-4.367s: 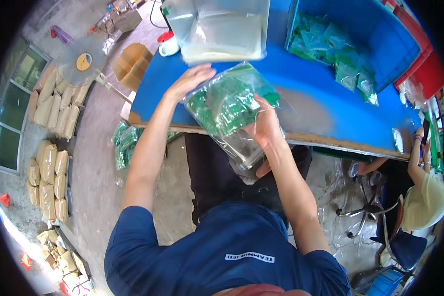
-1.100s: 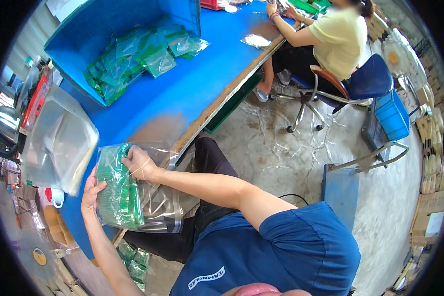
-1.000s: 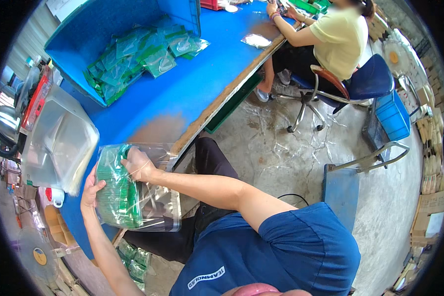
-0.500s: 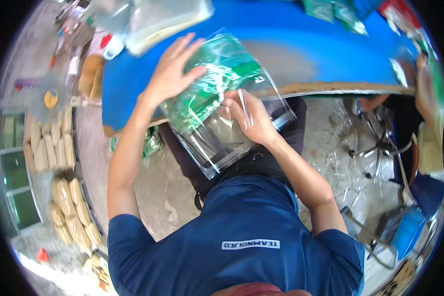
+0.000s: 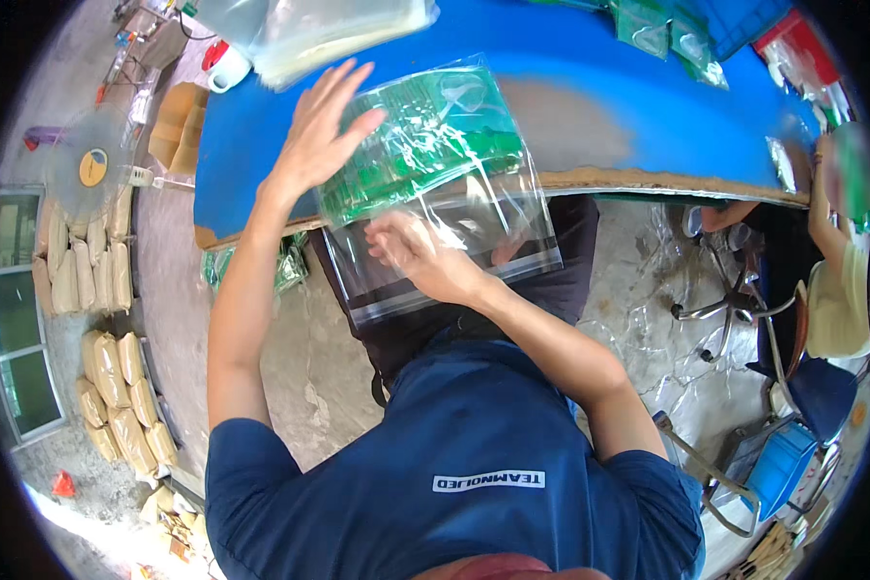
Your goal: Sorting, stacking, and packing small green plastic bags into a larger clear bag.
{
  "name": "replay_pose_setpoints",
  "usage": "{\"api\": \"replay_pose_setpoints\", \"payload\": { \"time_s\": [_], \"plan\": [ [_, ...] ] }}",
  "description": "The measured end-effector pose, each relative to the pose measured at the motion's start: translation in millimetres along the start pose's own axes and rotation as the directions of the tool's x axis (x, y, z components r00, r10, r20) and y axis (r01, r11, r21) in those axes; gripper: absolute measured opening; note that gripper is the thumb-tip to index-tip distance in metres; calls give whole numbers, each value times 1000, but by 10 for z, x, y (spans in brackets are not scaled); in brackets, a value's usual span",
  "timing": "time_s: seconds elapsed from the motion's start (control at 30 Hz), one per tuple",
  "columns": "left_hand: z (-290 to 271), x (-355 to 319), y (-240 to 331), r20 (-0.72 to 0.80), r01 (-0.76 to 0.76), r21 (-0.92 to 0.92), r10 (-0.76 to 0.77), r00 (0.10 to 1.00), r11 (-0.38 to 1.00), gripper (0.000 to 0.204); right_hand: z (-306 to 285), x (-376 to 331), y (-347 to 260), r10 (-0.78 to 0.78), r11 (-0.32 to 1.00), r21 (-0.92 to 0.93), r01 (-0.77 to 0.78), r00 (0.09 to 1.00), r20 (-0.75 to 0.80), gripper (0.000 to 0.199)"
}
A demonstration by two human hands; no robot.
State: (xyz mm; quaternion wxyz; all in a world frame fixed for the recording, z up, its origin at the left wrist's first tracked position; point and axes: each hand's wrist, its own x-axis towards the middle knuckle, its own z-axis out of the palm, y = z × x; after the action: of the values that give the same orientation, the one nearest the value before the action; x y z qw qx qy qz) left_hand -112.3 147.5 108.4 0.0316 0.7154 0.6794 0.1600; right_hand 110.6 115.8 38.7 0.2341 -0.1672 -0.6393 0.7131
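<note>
A flat packet with green contents in a clear plastic bag (image 5: 435,135) lies at the near edge of the blue table. Its clear lower part hangs over the edge, above my lap. My left hand (image 5: 319,135) is open at the packet's left side, fingers spread, with the thumb over its upper left part. My right hand (image 5: 430,261) is at the clear lower part, just below the green contents. Its fingers are curled and slightly blurred, so whether they pinch anything cannot be made out.
On the blue table (image 5: 261,164) are a stack of clear bags (image 5: 343,39), a white cup (image 5: 227,70) and green packets (image 5: 643,27). Another green packet (image 5: 288,266) hangs below the near edge. A cardboard box (image 5: 179,126) is at left; a co-worker's arm (image 5: 826,208) is at right.
My right hand has moved left and down from the green contents' lower edge. The packet has turned straighter and lies flatter. My left hand has shifted slightly left, its fingers spread.
</note>
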Motion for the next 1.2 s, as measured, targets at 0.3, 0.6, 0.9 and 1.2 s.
{"api": "replay_pose_setpoints", "payload": {
  "time_s": [0.3, 0.6, 0.9, 1.2],
  "plan": [
    [109, -453, -149, 28, 188, -205, -186, 982, 961, 72, 91, 231, 212, -398, 829, -413, 377, 917, 38, 18],
    [309, -176, 734, -39, 40, 146, -35, 999, 988, 82, -395, -256, -41, -66, 924, -263, 277, 794, 604, 33],
    [289, -5, 569, -6, 137, 170, -137, 990, 976, 82, -3348, 1108, -1188, -221, 875, -476, 87, 947, -233, 59],
    [359, 39, 325, -13, 308, 228, -314, 949, 924, 90, -6025, 3321, -1266, -335, 297, -836, -462, 769, -544, 103]
  ]
}}
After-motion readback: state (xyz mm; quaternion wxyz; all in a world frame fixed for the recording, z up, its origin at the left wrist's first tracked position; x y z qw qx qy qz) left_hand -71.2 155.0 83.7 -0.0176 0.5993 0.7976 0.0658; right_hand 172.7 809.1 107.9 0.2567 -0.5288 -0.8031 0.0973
